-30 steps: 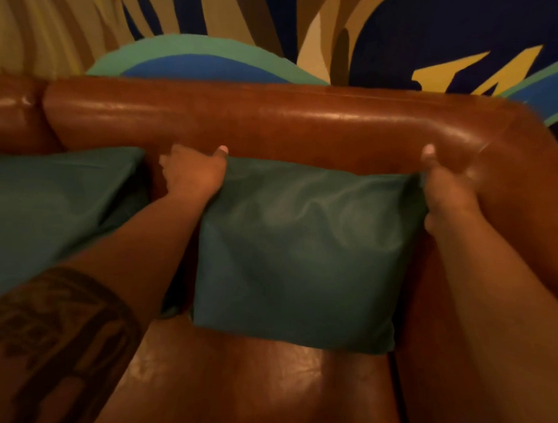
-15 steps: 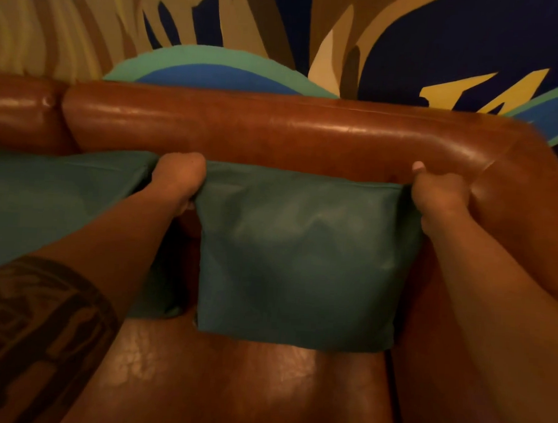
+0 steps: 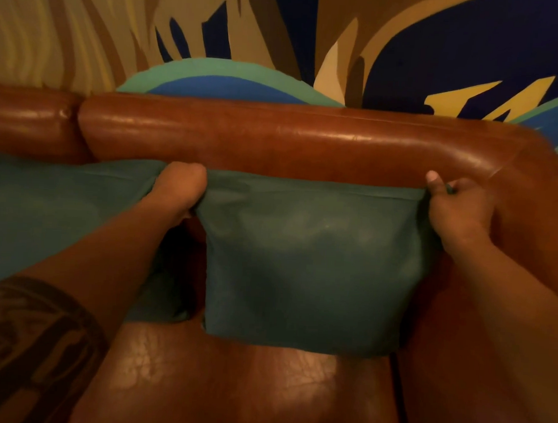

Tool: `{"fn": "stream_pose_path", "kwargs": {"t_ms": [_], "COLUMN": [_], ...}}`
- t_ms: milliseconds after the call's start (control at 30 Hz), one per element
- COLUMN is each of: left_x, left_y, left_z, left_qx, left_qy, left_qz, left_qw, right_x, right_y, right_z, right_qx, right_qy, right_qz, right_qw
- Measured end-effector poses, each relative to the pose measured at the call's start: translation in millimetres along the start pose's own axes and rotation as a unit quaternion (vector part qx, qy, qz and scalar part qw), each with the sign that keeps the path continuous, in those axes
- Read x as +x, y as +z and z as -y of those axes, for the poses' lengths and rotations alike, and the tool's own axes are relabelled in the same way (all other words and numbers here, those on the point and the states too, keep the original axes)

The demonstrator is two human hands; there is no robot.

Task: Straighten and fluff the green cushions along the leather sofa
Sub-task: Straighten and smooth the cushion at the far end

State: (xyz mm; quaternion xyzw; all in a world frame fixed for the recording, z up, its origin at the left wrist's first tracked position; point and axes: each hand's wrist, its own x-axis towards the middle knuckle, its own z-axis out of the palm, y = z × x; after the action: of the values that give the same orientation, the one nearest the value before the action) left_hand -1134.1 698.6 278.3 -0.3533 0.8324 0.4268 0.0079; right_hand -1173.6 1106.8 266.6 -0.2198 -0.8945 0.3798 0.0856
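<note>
A green cushion (image 3: 310, 264) stands upright against the backrest of the brown leather sofa (image 3: 274, 137), at its right end. My left hand (image 3: 181, 191) is closed on the cushion's top left corner. My right hand (image 3: 457, 209) pinches the top right corner, thumb up. The cushion's top edge is pulled straight between both hands. A second green cushion (image 3: 57, 208) leans on the backrest to the left, partly hidden behind my left forearm.
The sofa's right armrest (image 3: 534, 203) curves down beside my right hand. The shiny seat (image 3: 232, 378) lies below the cushions. Behind the sofa is a wall painted with a colourful mural (image 3: 310, 43).
Both hands have tightened on the cushion's top corners and stretched its top edge level. The left thumb has folded in. The view has shifted slightly, so the sofa sits lower in the frame.
</note>
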Motion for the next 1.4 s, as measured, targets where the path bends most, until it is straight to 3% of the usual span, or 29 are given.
{"fn": "stream_pose_path", "kwargs": {"t_ms": [100,167,400,467,533,600,633,700,767,933,1067,1133,1200,1300,1400], "left_x": [-3.9,-4.8,-15.8,-29.1,-56.4,-85.5,-96.1,-110.2,-105.7,-72.2,-57.4,-70.2,-93.6,-124.4,-132.9], "left_y": [-2.3,-1.4,2.4,4.9,19.8,47.1,62.6,82.9,87.2,66.2,45.4,42.7,44.9,57.6,81.7], "left_z": [2.1,6.3,-2.3,-2.8,-6.5,-12.2,-13.2,-15.5,-7.9,17.4,11.8,9.6,20.6,52.9,77.1], "left_qx": [0.079,0.072,0.147,0.208,0.235,0.234,0.248,0.300,0.371,0.455,0.465,0.438,0.405,0.389,0.413], "left_qy": [0.092,0.128,0.141,0.154,0.295,0.458,0.494,0.479,0.446,0.408,0.382,0.412,0.502,0.637,0.642], "left_qz": [-0.036,-0.068,-0.102,-0.152,-0.179,-0.101,-0.053,0.020,0.035,-0.011,-0.076,-0.114,-0.114,-0.061,-0.049], "left_qw": [0.992,0.987,0.974,0.954,0.909,0.852,0.832,0.824,0.814,0.792,0.795,0.791,0.756,0.662,0.644], "right_x": [7.9,10.8,-3.9,-23.4,-53.2,-84.9,-97.7,-112.2,-109.3,-69.2,-27.6,-29.0,-51.3,-110.9,-155.1], "right_y": [-5.5,-9.1,-8.2,-12.6,-6.5,18.6,35.5,60.8,72.0,51.2,15.9,3.6,-3.7,-3.5,22.1], "right_z": [-1.7,-3.8,-3.5,9.3,33.1,61.7,72.1,82.7,72.0,9.9,-35.3,-36.7,-31.2,-37.1,-63.1], "right_qx": [0.016,0.040,-0.046,-0.114,-0.118,-0.128,-0.143,-0.177,-0.227,-0.311,-0.351,-0.329,-0.270,-0.204,-0.235], "right_qy": [-0.018,-0.002,-0.001,-0.070,-0.212,-0.339,-0.372,-0.378,-0.376,-0.393,-0.308,-0.272,-0.308,-0.446,-0.462], "right_qz": [0.037,0.042,-0.011,-0.043,-0.031,0.062,0.114,0.186,0.208,0.136,0.052,0.015,0.003,0.026,0.054], "right_qw": [0.999,0.998,0.999,0.990,0.970,0.930,0.910,0.889,0.874,0.855,0.883,0.904,0.912,0.871,0.854]}}
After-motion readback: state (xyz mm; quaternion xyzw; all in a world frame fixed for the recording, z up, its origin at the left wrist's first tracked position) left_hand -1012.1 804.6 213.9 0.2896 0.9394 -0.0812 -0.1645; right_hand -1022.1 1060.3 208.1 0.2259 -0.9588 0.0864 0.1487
